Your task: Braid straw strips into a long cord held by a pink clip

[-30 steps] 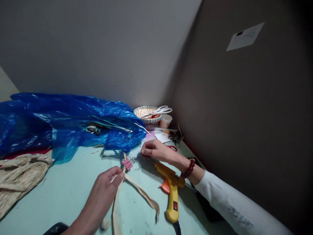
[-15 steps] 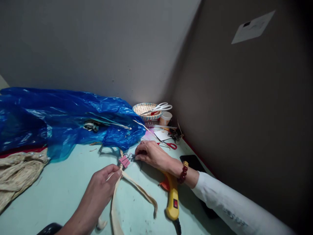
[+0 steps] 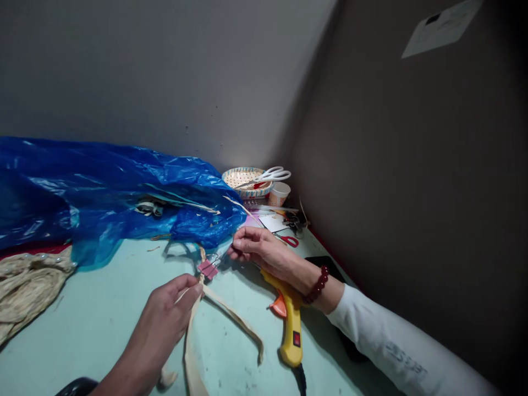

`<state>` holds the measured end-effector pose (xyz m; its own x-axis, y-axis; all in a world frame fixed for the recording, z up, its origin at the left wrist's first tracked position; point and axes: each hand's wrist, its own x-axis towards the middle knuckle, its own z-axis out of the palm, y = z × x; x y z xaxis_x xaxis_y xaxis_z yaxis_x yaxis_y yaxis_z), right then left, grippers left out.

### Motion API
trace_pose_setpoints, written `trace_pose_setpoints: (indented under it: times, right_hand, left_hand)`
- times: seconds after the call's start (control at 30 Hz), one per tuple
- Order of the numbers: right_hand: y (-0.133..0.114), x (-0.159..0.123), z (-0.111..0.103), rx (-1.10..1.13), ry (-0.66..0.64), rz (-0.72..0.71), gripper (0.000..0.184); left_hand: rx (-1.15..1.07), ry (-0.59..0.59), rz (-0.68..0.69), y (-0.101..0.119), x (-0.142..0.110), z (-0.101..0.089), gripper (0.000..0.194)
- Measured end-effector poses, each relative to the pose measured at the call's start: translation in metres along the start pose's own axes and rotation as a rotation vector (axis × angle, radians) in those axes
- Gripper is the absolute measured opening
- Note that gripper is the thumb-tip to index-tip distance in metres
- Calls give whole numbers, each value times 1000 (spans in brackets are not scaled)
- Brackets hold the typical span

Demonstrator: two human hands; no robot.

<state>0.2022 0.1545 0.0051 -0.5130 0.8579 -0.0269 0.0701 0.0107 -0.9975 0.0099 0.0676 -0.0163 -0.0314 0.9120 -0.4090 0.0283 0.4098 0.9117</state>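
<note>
The pale green desk [image 3: 107, 308] bears crumpled blue plastic [image 3: 99, 187] and a yellow glue gun [image 3: 292, 324]. The right hand [image 3: 262, 249] has thumb and fingers together, any held item indiscernible; the left hand [image 3: 170, 307] pinches pale strips [image 3: 237, 317] beside a pink binder clip [image 3: 208, 269], above the desk.
</note>
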Motion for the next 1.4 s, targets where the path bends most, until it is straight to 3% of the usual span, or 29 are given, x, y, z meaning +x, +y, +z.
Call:
trace_pose_setpoints:
  times: [0.2,0.47,0.67,0.97,1.17,1.4]
  right_hand:
    - [-2,-2,-4,-82,3,24,25]
    - [-7,15,-8,-458,11,34,15]
    - [-5,28,5,-832,67,37,7]
    - [-18,-2,24,-1295,31,-109,19]
    - [-18,-16,31,-1403,-43,-212,16]
    - [-20,-7,25,-1376,-80,-248,15]
  left_hand:
    - [47,4,38,1,0,0,26]
    - [207,20,106,1,-2,-1,28]
    - [321,38,196,2,-2,-1,30]
    - [366,16,207,4,-2,0,27]
    - [377,17,226,7,-4,1,27]
    - [333,28,221,2,-4,0,29]
